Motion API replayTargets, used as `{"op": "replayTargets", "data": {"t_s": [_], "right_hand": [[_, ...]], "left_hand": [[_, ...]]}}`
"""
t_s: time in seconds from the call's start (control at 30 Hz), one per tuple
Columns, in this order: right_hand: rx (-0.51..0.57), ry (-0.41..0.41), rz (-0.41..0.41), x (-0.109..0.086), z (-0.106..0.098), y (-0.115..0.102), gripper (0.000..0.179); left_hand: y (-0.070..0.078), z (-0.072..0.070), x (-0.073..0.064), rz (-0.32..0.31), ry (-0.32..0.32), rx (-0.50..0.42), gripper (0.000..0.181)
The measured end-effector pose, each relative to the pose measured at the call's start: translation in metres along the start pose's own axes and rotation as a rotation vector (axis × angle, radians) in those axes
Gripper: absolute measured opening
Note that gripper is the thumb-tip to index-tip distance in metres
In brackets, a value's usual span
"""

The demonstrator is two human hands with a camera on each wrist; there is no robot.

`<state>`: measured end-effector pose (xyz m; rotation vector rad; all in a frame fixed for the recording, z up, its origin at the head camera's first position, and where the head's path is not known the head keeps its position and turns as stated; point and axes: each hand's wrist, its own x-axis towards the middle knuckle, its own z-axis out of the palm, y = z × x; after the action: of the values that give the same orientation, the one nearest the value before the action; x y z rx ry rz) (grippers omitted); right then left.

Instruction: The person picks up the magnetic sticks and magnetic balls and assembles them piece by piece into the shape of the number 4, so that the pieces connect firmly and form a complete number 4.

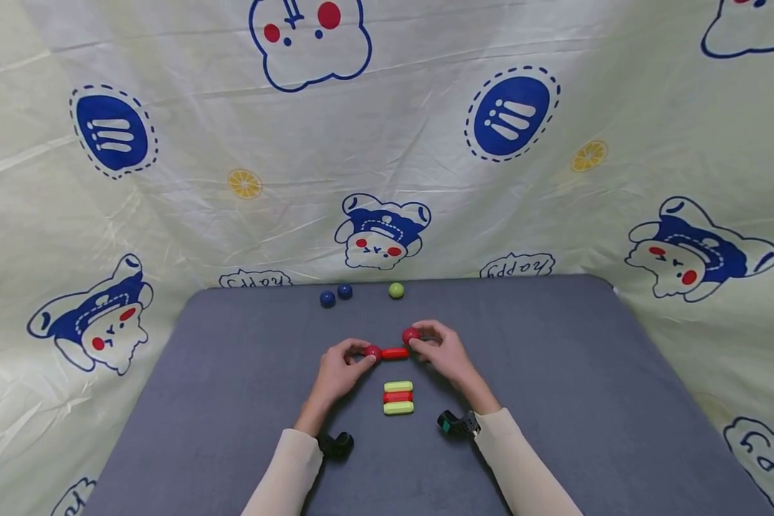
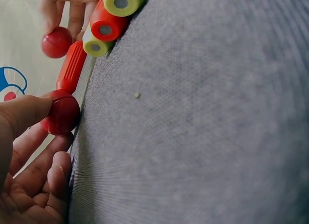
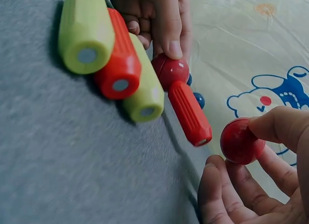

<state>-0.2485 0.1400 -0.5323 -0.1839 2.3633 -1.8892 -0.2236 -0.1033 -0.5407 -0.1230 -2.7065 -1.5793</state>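
Note:
My left hand (image 1: 340,371) pinches a red ball (image 2: 63,113) between thumb and fingers. A red magnetic rod (image 3: 189,114) sticks out to the right from that ball, its free end showing a grey metal disc. In my right hand (image 1: 443,351) a second red ball (image 3: 242,141) is pinched, held a short gap away from the rod's free end. Nearer to me, between the forearms, several more rods lie side by side: a yellow-green rod (image 1: 398,386), a red rod (image 1: 398,397) and another yellow-green rod (image 1: 398,408).
Toward the far edge of the dark grey table (image 1: 245,416) sit two blue balls, one blue ball (image 1: 327,299) left of the other blue ball (image 1: 345,291), and a green ball (image 1: 396,290). A printed cloth (image 1: 426,143) hangs behind the table.

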Motion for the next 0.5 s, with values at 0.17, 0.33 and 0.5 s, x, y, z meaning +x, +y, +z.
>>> {"op": "replayTargets", "data": {"t_s": [0.17,0.33,0.5], "right_hand": [[0.022,0.015,0.017,-0.007,-0.006,0.009,0.037],[0.028,-0.007,0.017,-0.012,-0.008,0.010,0.037],[0.021,-0.025,0.029,-0.018,-0.007,-0.005,0.034]], "left_hand": [[0.001,0.000,-0.001,0.004,-0.005,0.003,0.024],[0.002,-0.002,-0.002,-0.006,0.008,-0.002,0.022],[0.001,-0.002,-0.002,-0.008,0.007,-0.009,0.024]]}}
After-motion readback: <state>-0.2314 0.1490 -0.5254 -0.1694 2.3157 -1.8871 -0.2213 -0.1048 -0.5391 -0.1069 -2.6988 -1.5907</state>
